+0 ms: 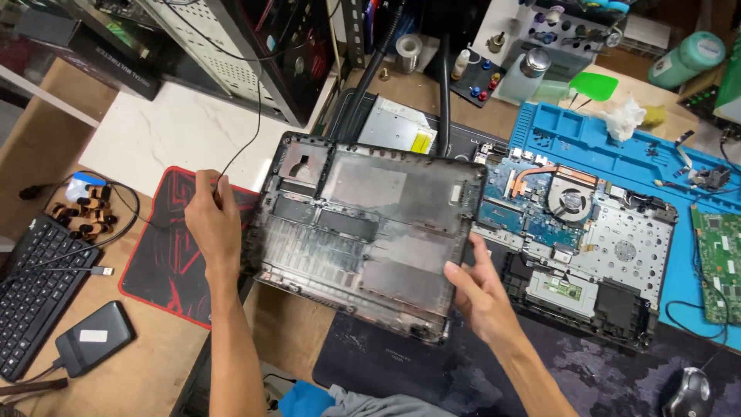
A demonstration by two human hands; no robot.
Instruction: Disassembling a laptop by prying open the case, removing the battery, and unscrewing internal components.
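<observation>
A black plastic laptop bottom cover [363, 232] is held up between both hands, its dusty inner side facing me. My left hand [212, 228] grips its left edge, above a red and black mouse pad [158, 255]. My right hand [478, 289] holds its lower right edge. Right of the cover lies the open laptop chassis [587, 247], with a blue circuit board, copper heat pipe and round fan exposed.
A blue work mat [610, 147] lies under the chassis, with a green circuit board [722, 262] on its right. A black keyboard [35, 289] and a black external drive [93, 336] are at left. A computer case [255, 54] stands behind. A mouse [687, 392] is bottom right.
</observation>
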